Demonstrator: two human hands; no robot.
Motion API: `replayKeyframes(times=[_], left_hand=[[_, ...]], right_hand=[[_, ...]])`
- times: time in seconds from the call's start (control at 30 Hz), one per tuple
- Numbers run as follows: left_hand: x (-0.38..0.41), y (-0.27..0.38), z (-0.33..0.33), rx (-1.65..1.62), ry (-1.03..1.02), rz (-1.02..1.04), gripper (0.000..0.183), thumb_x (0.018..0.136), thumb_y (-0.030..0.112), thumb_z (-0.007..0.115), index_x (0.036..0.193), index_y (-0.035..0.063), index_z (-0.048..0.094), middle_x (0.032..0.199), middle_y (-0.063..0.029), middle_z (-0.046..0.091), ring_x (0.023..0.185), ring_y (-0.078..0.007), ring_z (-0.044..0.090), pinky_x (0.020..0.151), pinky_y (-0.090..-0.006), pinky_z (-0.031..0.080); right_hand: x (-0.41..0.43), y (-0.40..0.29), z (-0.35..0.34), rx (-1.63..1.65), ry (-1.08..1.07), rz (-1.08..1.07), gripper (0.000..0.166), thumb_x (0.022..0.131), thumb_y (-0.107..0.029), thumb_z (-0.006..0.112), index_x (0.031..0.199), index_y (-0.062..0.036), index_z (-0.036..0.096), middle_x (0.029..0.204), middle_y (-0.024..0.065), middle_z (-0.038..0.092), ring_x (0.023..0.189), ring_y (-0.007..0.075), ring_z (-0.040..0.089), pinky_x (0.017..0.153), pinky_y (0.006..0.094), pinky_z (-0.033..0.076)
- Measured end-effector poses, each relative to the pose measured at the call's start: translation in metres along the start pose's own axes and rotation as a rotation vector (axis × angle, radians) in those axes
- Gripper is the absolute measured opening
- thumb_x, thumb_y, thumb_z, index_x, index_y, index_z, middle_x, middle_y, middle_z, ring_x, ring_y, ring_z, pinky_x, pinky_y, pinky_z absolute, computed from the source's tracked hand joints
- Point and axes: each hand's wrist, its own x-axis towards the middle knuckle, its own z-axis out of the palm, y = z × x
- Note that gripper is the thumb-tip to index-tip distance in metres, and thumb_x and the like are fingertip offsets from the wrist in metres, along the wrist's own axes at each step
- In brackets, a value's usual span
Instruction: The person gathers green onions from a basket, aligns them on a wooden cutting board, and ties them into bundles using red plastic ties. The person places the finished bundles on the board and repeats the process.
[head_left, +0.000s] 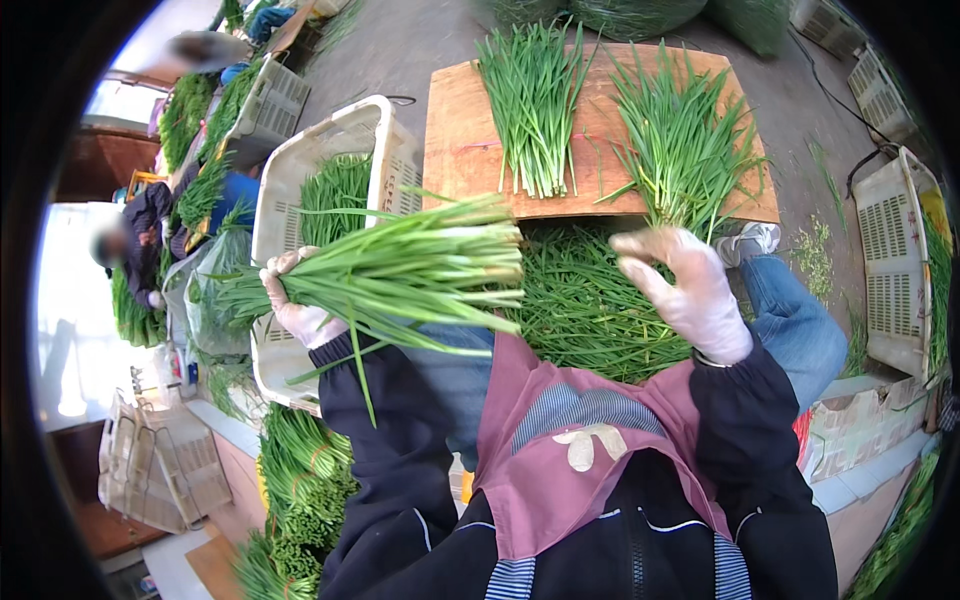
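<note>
My left hand, in a thin whitish glove, grips a thick bunch of Chinese chives, its pale cut ends pointing right. My right hand, gloved the same way and slightly blurred, hovers with thumb and fingers apart, near the stem ends of a loose bunch of chives. That bunch lies on the right of a wooden board. A neater bunch lies left of it, with a thin pink tie strip beside it. Below the board, a heap of loose chives fills the space before my lap.
A white plastic crate with chives inside stands to the left. Tied bundles are stacked at lower left. Another crate is at the right, and a cable crosses the floor. A co-worker handles greens at far left.
</note>
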Motion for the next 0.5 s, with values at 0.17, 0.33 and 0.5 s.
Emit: replayKeyframes(times=[0.17, 0.33, 0.5], left_hand=[[-0.005, -0.026, 0.03, -0.319, -0.155, -0.225, 0.011, 0.079, 0.011, 0.06, 0.08, 0.01, 0.049, 0.073, 0.0014, 0.051, 0.073, -0.0132, 0.051, 0.078, -0.0327, 0.041], [-0.008, -0.032, 0.039, -0.473, -0.271, -0.352, 0.013, 0.078, 0.007, 0.062, 0.082, 0.0117, 0.05, 0.072, 0.0037, 0.05, 0.07, -0.0126, 0.05, 0.082, -0.0335, 0.038], [-0.01, -0.023, 0.041, -0.451, -0.283, -0.359, 0.013, 0.078, 0.007, 0.061, 0.08, 0.012, 0.049, 0.07, 0.0042, 0.048, 0.069, -0.012, 0.049, 0.081, -0.0333, 0.038]], right_hand=[[0.058, -0.035, 0.01, 0.01, 0.178, -0.31, 0.035, 0.077, -0.034, 0.062, 0.095, -0.0044, 0.064, 0.089, 0.0124, 0.061, 0.089, 0.0273, 0.057, 0.079, 0.0351, 0.044], [0.056, -0.041, 0.026, 0.086, 0.005, -0.241, 0.02, 0.079, -0.022, 0.06, 0.079, -0.0022, 0.058, 0.08, 0.0123, 0.058, 0.082, 0.0296, 0.056, 0.073, 0.0363, 0.044], [0.009, 0.0, 0.009, -0.177, -0.038, -0.265, 0.014, 0.078, -0.017, 0.059, 0.076, -0.0049, 0.052, 0.078, 0.0104, 0.054, 0.077, 0.0284, 0.054, 0.071, 0.0374, 0.043]])
